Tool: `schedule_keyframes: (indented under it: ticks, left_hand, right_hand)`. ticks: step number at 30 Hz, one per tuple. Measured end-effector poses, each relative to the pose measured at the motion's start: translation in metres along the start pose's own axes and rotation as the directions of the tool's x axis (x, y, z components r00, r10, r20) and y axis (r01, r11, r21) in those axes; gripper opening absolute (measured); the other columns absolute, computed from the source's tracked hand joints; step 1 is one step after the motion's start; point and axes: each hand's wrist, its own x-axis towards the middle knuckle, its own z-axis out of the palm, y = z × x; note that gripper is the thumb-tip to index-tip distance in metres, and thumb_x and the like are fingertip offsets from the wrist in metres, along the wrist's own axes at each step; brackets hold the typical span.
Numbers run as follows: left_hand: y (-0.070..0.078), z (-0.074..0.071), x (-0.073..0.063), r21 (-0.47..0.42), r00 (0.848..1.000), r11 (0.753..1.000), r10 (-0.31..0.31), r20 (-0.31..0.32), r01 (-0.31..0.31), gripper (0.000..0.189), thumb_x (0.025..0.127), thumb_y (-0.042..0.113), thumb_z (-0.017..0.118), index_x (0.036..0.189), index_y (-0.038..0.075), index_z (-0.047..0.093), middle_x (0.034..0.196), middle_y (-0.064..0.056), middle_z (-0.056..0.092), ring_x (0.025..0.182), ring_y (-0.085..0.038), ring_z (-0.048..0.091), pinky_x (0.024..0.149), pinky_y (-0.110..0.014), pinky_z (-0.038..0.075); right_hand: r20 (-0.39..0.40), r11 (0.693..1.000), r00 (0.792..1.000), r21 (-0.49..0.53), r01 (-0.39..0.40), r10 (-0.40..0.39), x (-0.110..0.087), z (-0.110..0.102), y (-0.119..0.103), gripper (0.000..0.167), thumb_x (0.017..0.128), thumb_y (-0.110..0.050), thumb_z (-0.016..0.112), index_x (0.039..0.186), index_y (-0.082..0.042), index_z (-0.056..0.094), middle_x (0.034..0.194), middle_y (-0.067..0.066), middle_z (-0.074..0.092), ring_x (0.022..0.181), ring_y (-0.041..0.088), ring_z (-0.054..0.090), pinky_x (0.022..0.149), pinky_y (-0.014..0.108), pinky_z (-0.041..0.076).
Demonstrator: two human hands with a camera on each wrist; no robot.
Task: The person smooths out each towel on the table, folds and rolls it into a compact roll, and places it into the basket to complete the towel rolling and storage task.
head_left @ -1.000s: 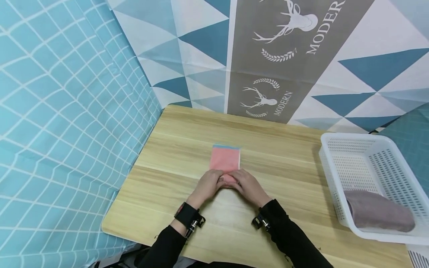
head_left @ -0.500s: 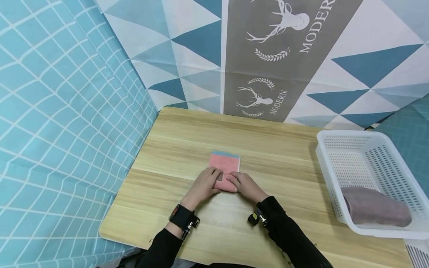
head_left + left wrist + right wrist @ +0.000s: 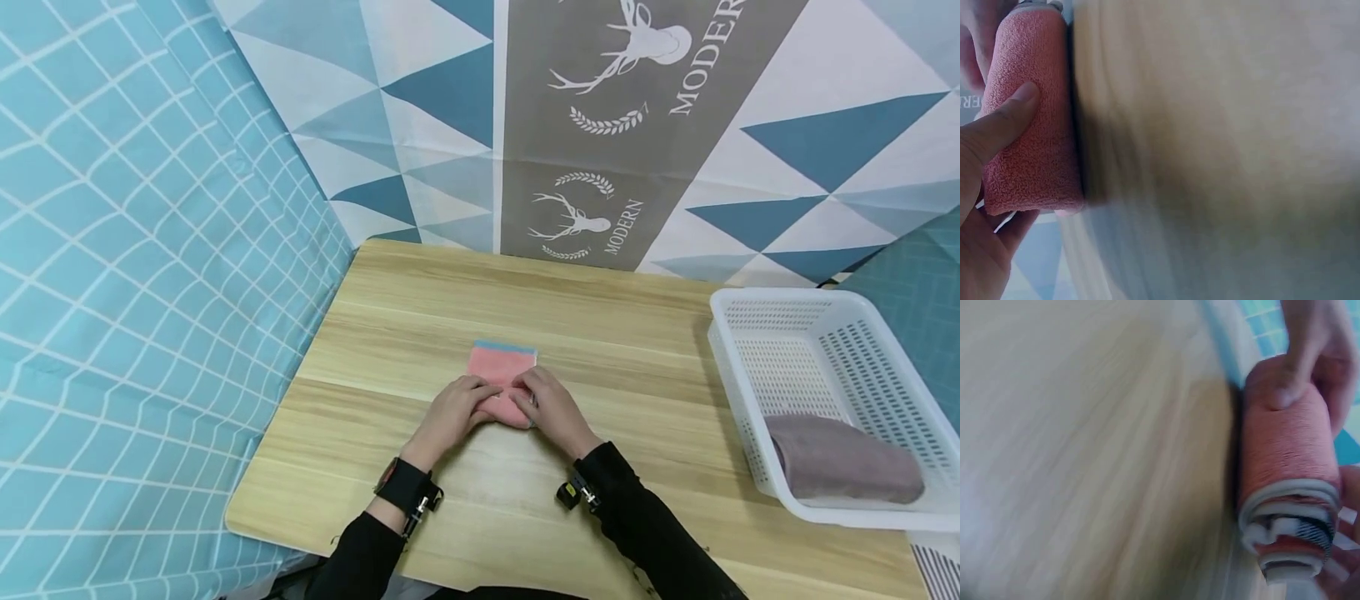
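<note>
A pink terry towel (image 3: 501, 362) lies partly rolled on the wooden table, its flat part ending in a blue edge away from the body. My left hand (image 3: 447, 418) grips the left end of the roll, its thumb (image 3: 1013, 115) laid along the near side and its fingers over the top. At the other end my right hand (image 3: 557, 415) holds the roll with bent fingers. In the right wrist view the roll (image 3: 1288, 440) shows layered spiral folds with pale edging and a dark patterned strip. The right hand's thumb is hidden there.
To the right stands a white perforated plastic basket (image 3: 813, 523) with a rolled grey-brown towel (image 3: 847, 460) inside. A patterned cloth wall (image 3: 442, 108) rises behind the wooden table (image 3: 420, 304), and a blue checked one (image 3: 150, 275) borders its left side.
Half a second ago both hands sat slightly apart on the roll; now the right hand has moved up and inward along it. The left fingers have shifted over a pale patch that showed earlier.
</note>
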Motion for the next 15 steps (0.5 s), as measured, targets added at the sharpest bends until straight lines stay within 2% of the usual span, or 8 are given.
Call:
schedule_keyframes:
  ticks: [3,5,8,12,15]
  left_hand:
    - [-0.0027,-0.0005,0.0022,-0.028,1.000,1.000,-0.012,0.021,0.012,0.040,0.094,0.034,0.065,0.129,0.013,0.066,0.117,-0.002,0.067,0.112,-0.019,0.060,0.098,-0.035,0.049]
    - [-0.0047,-0.0013,0.0019,-0.054,0.999,0.998,-0.026,0.031,0.028,0.041,0.095,0.034,0.065,0.130,0.014,0.066,0.118,-0.001,0.067,0.114,-0.018,0.060,0.100,-0.035,0.048]
    - [-0.0068,-0.0025,0.0011,-0.094,0.998,0.995,-0.035,0.049,0.040,0.041,0.094,0.034,0.065,0.131,0.016,0.065,0.118,0.000,0.067,0.115,-0.018,0.059,0.102,-0.035,0.047]
    - [-0.0066,-0.0038,0.0011,-0.118,0.997,0.991,-0.049,0.066,0.056,0.045,0.091,0.037,0.069,0.132,0.018,0.064,0.121,-0.001,0.067,0.116,-0.019,0.060,0.103,-0.036,0.047]
    - [-0.0044,-0.0047,0.0007,-0.074,0.996,0.996,-0.043,0.075,0.048,0.054,0.086,0.039,0.075,0.132,0.014,0.062,0.125,-0.004,0.065,0.120,-0.022,0.058,0.105,-0.039,0.045]
  right_hand:
    - [-0.011,0.979,0.983,-0.092,0.180,-0.181,-0.0031,0.0012,0.0012,0.029,0.092,-0.029,0.073,0.113,-0.011,0.067,0.115,0.001,0.064,0.108,0.016,0.058,0.092,0.035,0.050]
    - [0.016,0.967,0.973,-0.108,0.232,-0.232,-0.0049,0.0023,0.0016,0.042,0.088,-0.032,0.077,0.121,-0.011,0.065,0.122,0.001,0.064,0.116,0.017,0.057,0.098,0.035,0.048]
    - [0.044,0.971,0.976,-0.097,0.217,-0.213,-0.0064,0.0028,0.0020,0.051,0.087,-0.035,0.076,0.130,-0.012,0.063,0.126,0.002,0.064,0.120,0.017,0.057,0.101,0.037,0.047]
    - [0.065,0.988,0.988,-0.052,0.147,-0.143,-0.0060,0.0032,0.0029,0.041,0.094,-0.032,0.068,0.131,-0.013,0.063,0.124,0.001,0.066,0.119,0.018,0.058,0.101,0.038,0.048]
    - [0.088,0.996,0.992,-0.011,0.092,-0.090,-0.0043,0.0043,0.0037,0.036,0.098,-0.032,0.064,0.127,-0.011,0.065,0.123,0.004,0.068,0.119,0.020,0.059,0.102,0.039,0.048]
